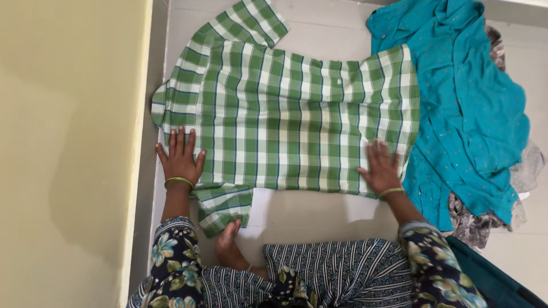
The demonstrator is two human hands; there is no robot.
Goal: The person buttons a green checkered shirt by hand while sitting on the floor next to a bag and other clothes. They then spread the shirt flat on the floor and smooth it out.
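A green and white checked short-sleeved shirt [285, 114] lies spread flat on the pale tiled floor, collar end toward the left wall. My left hand [180, 157] presses flat on its near left corner, fingers apart, by the collar. My right hand [379, 168] rests flat on the shirt's near right edge, close to the hem. Both wrists carry a green bangle. One sleeve [222, 208] sticks out toward me beside my bare foot [228, 245]; the other sleeve [254, 20] points away.
A yellow wall [68, 142] runs along the left, right against the shirt's collar. A teal garment [468, 108] lies in a heap at the right over patterned grey cloth [474, 225]. A dark teal container edge [496, 279] shows at bottom right.
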